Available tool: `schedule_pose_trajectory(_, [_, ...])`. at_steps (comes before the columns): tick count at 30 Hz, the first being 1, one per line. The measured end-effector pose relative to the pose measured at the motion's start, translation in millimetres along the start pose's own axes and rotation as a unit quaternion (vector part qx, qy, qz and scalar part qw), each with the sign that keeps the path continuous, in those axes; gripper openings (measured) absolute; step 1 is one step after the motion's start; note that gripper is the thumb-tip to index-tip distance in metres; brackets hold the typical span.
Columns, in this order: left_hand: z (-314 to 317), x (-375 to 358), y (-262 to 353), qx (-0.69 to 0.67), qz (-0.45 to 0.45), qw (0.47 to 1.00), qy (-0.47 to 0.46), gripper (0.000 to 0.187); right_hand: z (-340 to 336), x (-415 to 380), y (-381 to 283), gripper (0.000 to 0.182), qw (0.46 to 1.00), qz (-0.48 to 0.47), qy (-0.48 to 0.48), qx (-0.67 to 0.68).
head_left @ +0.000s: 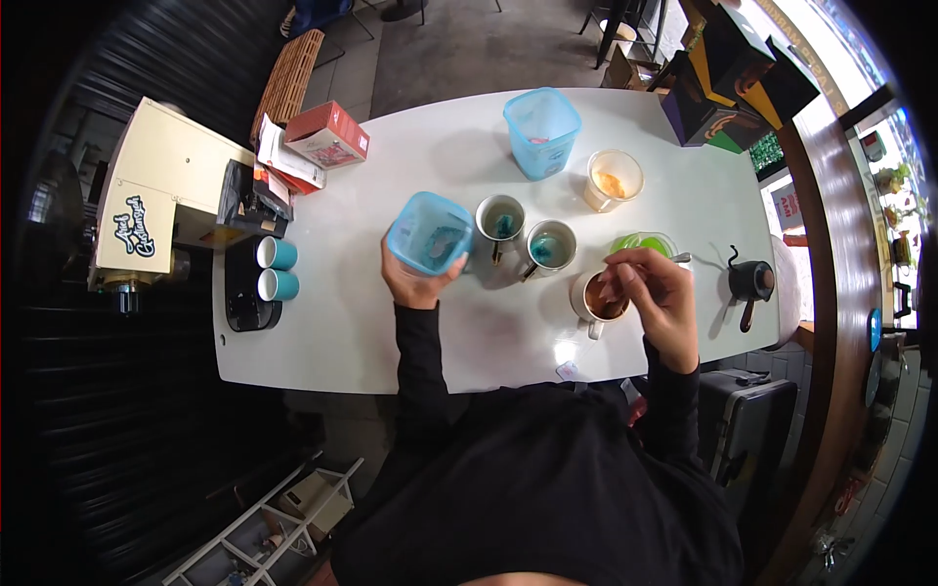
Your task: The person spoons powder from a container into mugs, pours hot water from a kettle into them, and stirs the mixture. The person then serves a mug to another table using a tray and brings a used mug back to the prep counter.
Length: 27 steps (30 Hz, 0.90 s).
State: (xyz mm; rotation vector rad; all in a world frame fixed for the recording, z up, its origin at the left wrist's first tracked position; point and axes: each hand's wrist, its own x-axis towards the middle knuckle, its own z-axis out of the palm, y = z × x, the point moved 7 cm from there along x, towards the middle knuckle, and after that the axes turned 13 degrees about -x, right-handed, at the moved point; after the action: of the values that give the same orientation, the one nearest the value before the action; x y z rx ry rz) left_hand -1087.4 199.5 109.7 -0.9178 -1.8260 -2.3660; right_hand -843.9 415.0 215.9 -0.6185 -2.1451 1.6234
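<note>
The blue plastic container [430,232] sits in the left hand [415,278], tilted up off the white tabletop [342,332] with its open mouth facing the camera – fingers wrapped around its lower side, so that hand is clearly gripping it. It hangs just left of two metal cups [500,219] with blue stuff inside, the second cup [549,244] a bit lower and to the right, both with small handles pointing down toward the person.

The right hand [650,293] is bunched over a white mug [598,298] of brown liquid, fingers pinched together around something thin – looks like a spoon or stirrer but it's too small to say for sure. Just behind that hand there's a green bowl [645,241], mostly hidden by the knuckles.

Further back on the tabletop: another blue container [542,132] standing upright and well apart from the first one, and a clear cup [614,179] with something orange in it beside that. Off to the right is a small black kettle [750,283] with a thin spout.

On the left edge, two teal cups [277,269] rest on a black tray under a cream-coloured machine [166,200], with a red-and-white box [327,134] nearby. Black sleeves on both arms.
</note>
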Motion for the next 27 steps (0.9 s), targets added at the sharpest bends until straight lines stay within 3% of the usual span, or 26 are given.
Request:
schedule_pose_trajectory(3, [-15.0,24.9,-1.8,0.007,0.003,1.0,0.023,0.081,-24.7,-8.6,-0.5,0.017,0.999,-0.014,0.043,-0.023])
schedule_pose_trajectory(8, [-16.6,77.4,-23.5,0.021,-0.008,1.0,-0.017,0.083,-60.4,-28.9,2.5,0.02,0.994,-0.035,0.106,-0.003])
schedule_pose_trajectory(14, [31.2,117.0,-55.4,-0.06,-0.026,0.99,-0.128,0.092,-109.1,-57.1,15.3,0.017,0.973,-0.007,0.223,-0.061])
schedule_pose_trajectory(20, [75.0,131.5,-62.5,-0.056,0.004,0.975,-0.214,0.095,-172.6,-110.5,58.8,0.021,0.931,0.029,0.327,-0.162])
schedule_pose_trajectory(22, [82.0,132.9,-67.5,-0.066,0.009,0.971,-0.232,0.095,-192.7,-131.9,78.4,0.022,0.878,0.06,0.376,-0.288])
schedule_pose_trajectory(24, [83.9,130.7,-73.4,-0.068,0.005,0.97,-0.233,0.096,-204.2,-150.7,96.8,0.02,0.852,0.112,0.41,-0.306])
schedule_pose_trajectory(26, [86.3,128.8,-77.9,-0.052,0.018,0.966,-0.253,0.096,-214.1,-166.8,113.8,0.028,0.775,0.17,0.428,-0.434])
schedule_pose_trajectory(27, [87.7,127.6,-78.6,-0.061,0.02,0.964,-0.256,0.096,-222.7,-174.5,139.8,0.043,0.78,0.194,0.413,-0.428])
